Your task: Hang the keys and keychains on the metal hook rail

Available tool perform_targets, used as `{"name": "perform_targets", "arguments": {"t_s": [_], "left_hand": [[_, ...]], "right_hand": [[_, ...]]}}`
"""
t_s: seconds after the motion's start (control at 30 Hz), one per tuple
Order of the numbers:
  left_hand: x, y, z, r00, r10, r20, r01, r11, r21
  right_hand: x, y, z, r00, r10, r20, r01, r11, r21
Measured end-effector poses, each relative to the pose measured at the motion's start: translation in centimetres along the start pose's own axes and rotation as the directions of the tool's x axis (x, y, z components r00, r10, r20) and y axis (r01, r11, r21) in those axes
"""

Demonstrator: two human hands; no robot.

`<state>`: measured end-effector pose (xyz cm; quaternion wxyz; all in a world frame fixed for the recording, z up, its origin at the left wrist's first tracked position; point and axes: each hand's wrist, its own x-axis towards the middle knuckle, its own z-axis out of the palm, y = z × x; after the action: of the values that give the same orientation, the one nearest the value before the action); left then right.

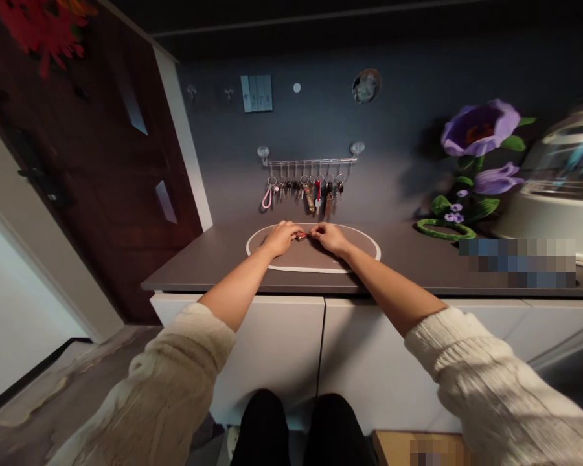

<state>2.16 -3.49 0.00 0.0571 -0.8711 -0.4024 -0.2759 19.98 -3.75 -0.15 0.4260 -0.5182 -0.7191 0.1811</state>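
Both my hands are over an oval brown mat (315, 264) with a white border on the counter. My left hand (282, 237) is closed, its fingertips on a small red object (302, 236) with a light, shiny part. I cannot make out its exact kind. Just to the right, my right hand (331, 238) is closed in a pinch, its fingertips close to the red object. What sits between those fingers is too small to tell.
Behind the mat, several keys (301, 188) with key rings hang from a wall rail (311, 162). Purple artificial flowers (480, 133) and a white appliance with a clear dome (554, 213) stand at the right. White cabinet doors (272, 349) are below; a dark door (107, 162) is left.
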Motion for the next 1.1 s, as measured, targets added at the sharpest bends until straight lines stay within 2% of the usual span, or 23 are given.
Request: {"name": "perform_targets", "arguments": {"t_s": [0.4, 0.6, 0.73, 0.83, 1.0, 1.1], "left_hand": [[0.3, 0.7, -0.7, 1.000, -0.004, 0.013, 0.003, 0.998, 0.070], [0.5, 0.9, -0.9, 0.999, -0.037, -0.020, 0.038, 0.997, 0.070], [0.6, 1.3, -0.9, 0.996, -0.071, -0.053, 0.066, 0.994, -0.087], [0.5, 1.9, -1.1, 0.985, -0.160, -0.063, 0.139, 0.956, -0.259], [0.6, 2.6, -1.2, 0.954, -0.294, -0.064, 0.218, 0.820, -0.530], [0.8, 2.6, -1.0, 0.935, -0.351, -0.044, 0.221, 0.676, -0.703]], "right_hand": [[0.4, -0.1, 0.2, 0.998, 0.001, 0.065, -0.003, 1.000, 0.024], [0.7, 0.2, 0.5, 0.995, 0.013, 0.098, -0.032, 0.980, 0.196], [0.4, -0.4, 0.4, 0.989, 0.049, 0.143, -0.099, 0.923, 0.371], [0.1, -1.1, 0.2, 0.984, 0.080, 0.157, -0.142, 0.889, 0.436], [-0.3, -1.9, -0.1, 0.980, 0.068, 0.186, -0.154, 0.853, 0.499], [-0.2, -1.9, -0.2, 0.978, 0.039, 0.206, -0.153, 0.805, 0.573]]}}
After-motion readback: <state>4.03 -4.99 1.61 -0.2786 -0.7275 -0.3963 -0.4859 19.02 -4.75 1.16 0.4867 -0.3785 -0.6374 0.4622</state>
